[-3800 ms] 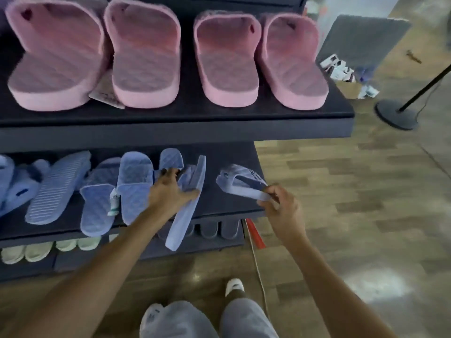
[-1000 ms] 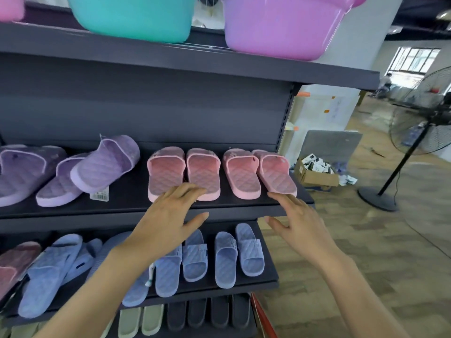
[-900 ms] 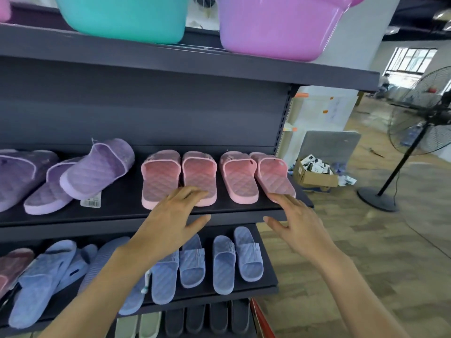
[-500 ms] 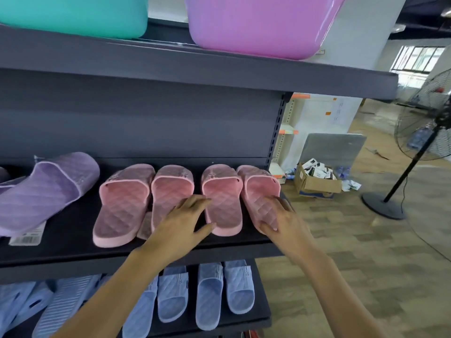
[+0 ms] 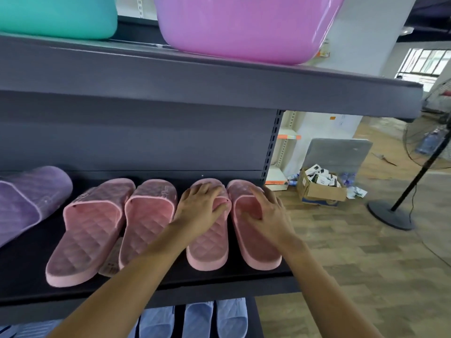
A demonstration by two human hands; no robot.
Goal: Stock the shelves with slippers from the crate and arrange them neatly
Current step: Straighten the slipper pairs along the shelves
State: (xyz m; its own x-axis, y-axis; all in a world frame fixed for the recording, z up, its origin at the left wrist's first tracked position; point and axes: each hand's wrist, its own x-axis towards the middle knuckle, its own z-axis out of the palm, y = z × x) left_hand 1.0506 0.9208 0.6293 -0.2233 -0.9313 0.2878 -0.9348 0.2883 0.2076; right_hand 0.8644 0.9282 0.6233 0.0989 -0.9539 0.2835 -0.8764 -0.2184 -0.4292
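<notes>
Both hands are on the right-hand pink pair, middle shelf (image 5: 229, 276). The left hand (image 5: 202, 208) grips the strap of the third pink slipper (image 5: 207, 250), fingers curled over the top and thumb tucked into the opening. The right hand (image 5: 267, 213) does the same on the rightmost pink slipper (image 5: 258, 250), fingers clamped over the strap. The other pink pair (image 5: 109, 228) lies to the left, splayed, with a paper tag (image 5: 111, 263) poking out between the heels. A purple slipper (image 5: 26, 198) is at far left, blue slippers (image 5: 197, 318) are on the shelf below. The crate is not in view.

Risks, as a judgement:
- The rightmost slipper sits close to the shelf's open right end, so a sideways shove while straightening could tip it off onto the floor.
- Heels are near the front lip, so pulling back by the straps could drag either slipper over the edge.
- The left forearm crosses low over the second slipper's heel and could knock that pair further out of line.

Versus half a second ago: the hands lay flatter and lower, on the soles and the side of the slippers. Now both are up on the straps and gripping. The view is also closer in, with less of the lower shelf showing.
</notes>
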